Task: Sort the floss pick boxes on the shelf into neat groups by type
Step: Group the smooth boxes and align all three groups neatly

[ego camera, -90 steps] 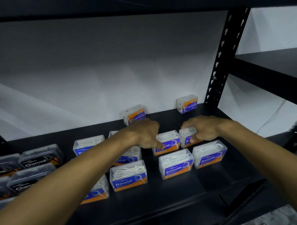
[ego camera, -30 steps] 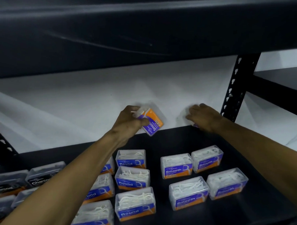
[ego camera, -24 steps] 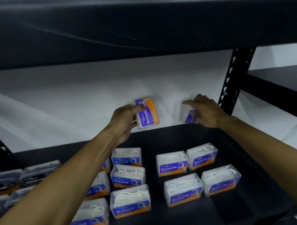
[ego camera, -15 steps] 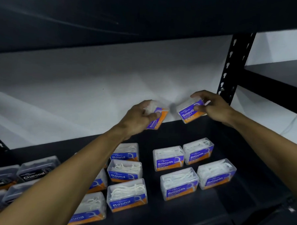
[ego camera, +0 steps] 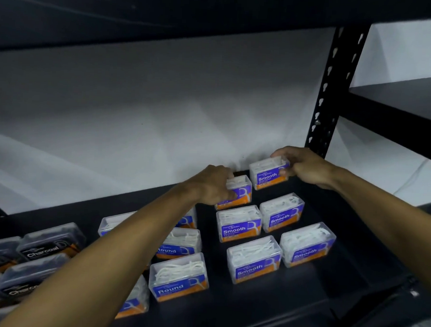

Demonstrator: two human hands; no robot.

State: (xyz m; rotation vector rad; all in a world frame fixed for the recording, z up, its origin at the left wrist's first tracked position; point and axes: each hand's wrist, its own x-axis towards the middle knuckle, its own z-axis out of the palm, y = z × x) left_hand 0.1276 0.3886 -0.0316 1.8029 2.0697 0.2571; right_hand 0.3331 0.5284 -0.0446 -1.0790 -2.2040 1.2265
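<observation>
Head view. Left hand (ego camera: 214, 185) and right hand (ego camera: 305, 164) each clasp a small clear plastic box of white floss picks with blue-orange "Smooth" label (ego camera: 236, 192) (ego camera: 268, 172), behind the four-box Smooth group (ego camera: 239, 225) on the black metal shelf (ego camera: 228, 309). Light, rigid, probably slick; I grip the short ends.

— Where does your head camera sit?

— On your head, in front of the black shelf (ego camera: 290, 302), looking forward and down onto its deck, with the upper shelf board (ego camera: 166, 17) crossing the top of the frame.

— How near?

— Close: your forearms reach in from the bottom corners, and the wide lens bows the post (ego camera: 336, 82) at right.

— Any overlap with another view?

— None; there is only this view.
</observation>
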